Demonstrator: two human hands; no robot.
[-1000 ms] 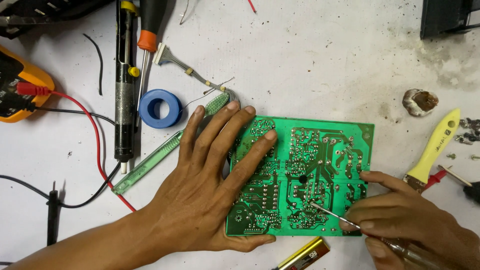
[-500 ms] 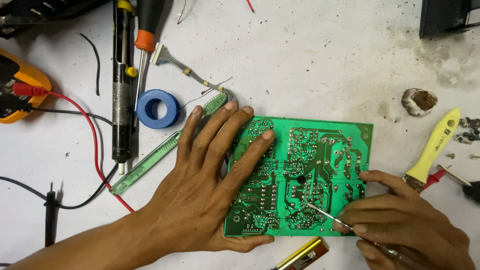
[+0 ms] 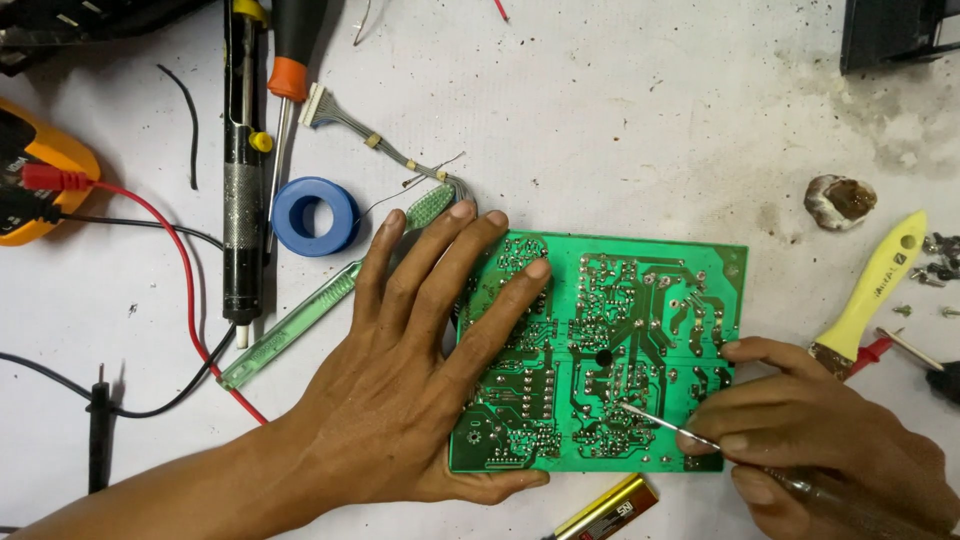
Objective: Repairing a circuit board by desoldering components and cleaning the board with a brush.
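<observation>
While your left hand [image 3: 400, 400] lies flat with fingers spread wide over the left part of the green circuit board [image 3: 640, 310], your right hand [image 3: 810, 430] pinches a thin metal probe [image 3: 665, 425], its tip touching the solder side. Around the board sit a blue tape roll [image 3: 315, 215], a desoldering pump [image 3: 240, 170], a yellow-handled tool [image 3: 875, 290] and a battery [image 3: 605, 510].

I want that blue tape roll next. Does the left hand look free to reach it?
Probably yes: the left hand lies flat on the green circuit board, holding nothing, and the blue tape roll sits just beyond its fingertips, uncovered.
</observation>
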